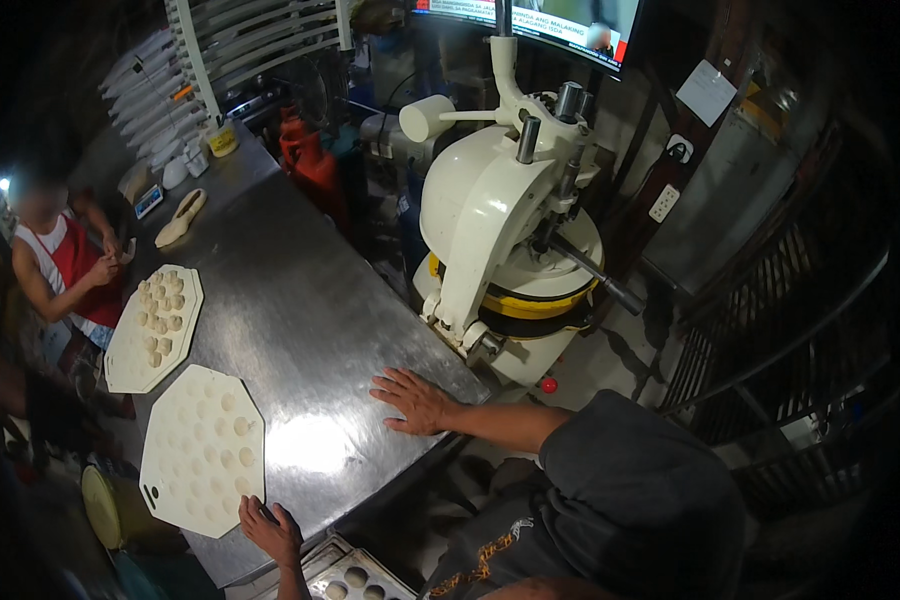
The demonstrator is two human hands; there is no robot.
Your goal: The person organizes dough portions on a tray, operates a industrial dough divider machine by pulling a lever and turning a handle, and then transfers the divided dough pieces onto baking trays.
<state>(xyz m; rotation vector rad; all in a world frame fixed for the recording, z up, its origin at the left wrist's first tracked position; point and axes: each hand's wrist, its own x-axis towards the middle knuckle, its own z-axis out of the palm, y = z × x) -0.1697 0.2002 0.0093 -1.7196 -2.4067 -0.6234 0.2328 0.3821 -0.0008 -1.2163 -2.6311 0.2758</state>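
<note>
A dim workroom surrounds a shiny steel table (340,300), with a cream machine (470,200) at upper centre. Captions run along a lit screen (582,22) at the top edge; small print covers a white sheet (706,93) at upper right. A tub (222,140) at upper left bears a yellow label.

At lower left lies an eight-sided cream plate (182,518), marked with rows of pale rounds and a dark slot near its left corner. The left hand (273,532) has loosely bent, released fingers by its lower-right edge; contact is unclear. The right hand (415,403) rests flat on the table, fingers spread, grasping nothing.

Above it, a similar tray (130,365) carries clustered dough balls (161,300). A pan (380,572) at the bottom edge contains greyish round pieces (356,577).
</note>
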